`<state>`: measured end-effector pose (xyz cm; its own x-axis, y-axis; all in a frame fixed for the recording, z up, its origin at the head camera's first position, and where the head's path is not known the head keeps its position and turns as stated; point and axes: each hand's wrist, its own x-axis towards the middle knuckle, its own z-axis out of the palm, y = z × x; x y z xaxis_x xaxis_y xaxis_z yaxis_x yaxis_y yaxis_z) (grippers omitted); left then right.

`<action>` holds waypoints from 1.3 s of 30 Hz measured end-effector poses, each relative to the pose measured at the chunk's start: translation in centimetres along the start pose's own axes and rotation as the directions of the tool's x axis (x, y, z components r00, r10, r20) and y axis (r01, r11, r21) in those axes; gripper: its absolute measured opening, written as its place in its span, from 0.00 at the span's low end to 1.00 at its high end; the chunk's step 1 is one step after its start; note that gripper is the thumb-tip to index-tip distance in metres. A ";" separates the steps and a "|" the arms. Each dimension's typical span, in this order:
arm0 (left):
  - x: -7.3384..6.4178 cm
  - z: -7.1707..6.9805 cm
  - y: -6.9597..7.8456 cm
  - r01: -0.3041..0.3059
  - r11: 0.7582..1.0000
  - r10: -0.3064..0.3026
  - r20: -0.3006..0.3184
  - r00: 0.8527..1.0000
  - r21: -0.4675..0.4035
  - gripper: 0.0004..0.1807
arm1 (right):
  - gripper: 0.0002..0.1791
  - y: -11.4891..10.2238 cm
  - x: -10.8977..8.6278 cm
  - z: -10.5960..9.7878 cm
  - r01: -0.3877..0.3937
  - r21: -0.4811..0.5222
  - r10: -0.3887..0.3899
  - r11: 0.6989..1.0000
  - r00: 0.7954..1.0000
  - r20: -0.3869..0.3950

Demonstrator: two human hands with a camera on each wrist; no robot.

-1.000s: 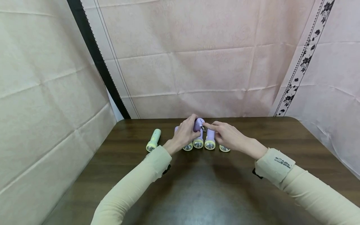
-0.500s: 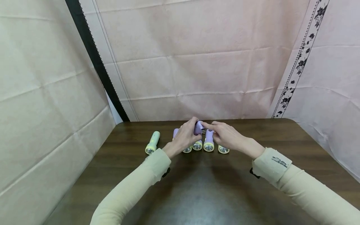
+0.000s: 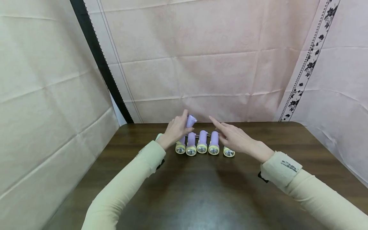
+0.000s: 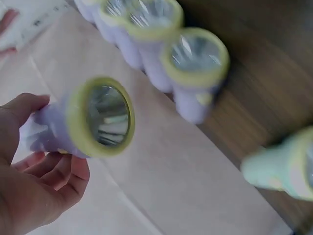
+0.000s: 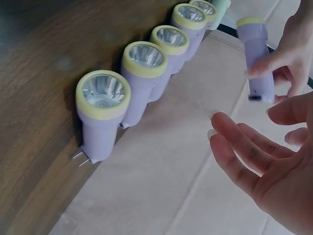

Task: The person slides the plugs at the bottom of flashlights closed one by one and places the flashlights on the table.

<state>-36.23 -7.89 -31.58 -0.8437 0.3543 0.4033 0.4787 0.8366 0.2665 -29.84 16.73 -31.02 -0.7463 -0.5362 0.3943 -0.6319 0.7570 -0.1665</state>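
My left hand (image 3: 174, 129) grips a purple flashlight (image 3: 191, 121) with a yellow head ring, raised over the row at the back of the table. In the left wrist view its lens points toward the camera, thumb above and fingers curled below the body. The right wrist view shows the tail end of this held flashlight (image 5: 257, 56), with a small dark slot, turned toward my right hand (image 5: 264, 166). That right hand hovers apart from it, fingers loosely spread and holding nothing. Below stand several purple flashlights (image 3: 202, 139); the nearest one (image 5: 101, 117) has two metal prongs sticking out of its tail.
Left of the row lies a mint-green flashlight (image 4: 274, 169), mostly hidden by the left forearm in the head view. The brown wooden table (image 3: 189, 195) ends just behind the row, against a pale cloth curtain (image 3: 215, 73).
The left hand has moved left and up with the purple flashlight, away from the right hand. The right index finger, earlier at the flashlight's tail, is now off it; the right arm has hardly moved.
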 end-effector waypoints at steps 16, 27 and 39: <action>-0.3 3.3 -5.7 0.178 0.908 -0.256 0.165 0.953 0.378 0.13 | 0.39 0.3 -0.3 1.2 -0.031 0.020 0.030 0.999 0.997 0.071; -0.8 5.4 -6.2 0.191 0.864 -0.317 0.210 0.925 0.466 0.12 | 0.36 0.8 -0.8 1.2 -0.027 -0.005 0.027 1.000 0.998 0.064; -1.0 6.9 -6.2 0.182 0.833 -0.330 0.203 0.922 0.523 0.14 | 0.30 1.1 -1.1 1.2 -0.045 -0.006 0.045 0.999 0.996 0.080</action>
<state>-40.02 -10.56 -39.67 -0.9851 0.1357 0.1057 0.1176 0.9797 -0.1622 -29.97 17.68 -32.68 -0.7884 -0.5295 0.3130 -0.5964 0.7826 -0.1783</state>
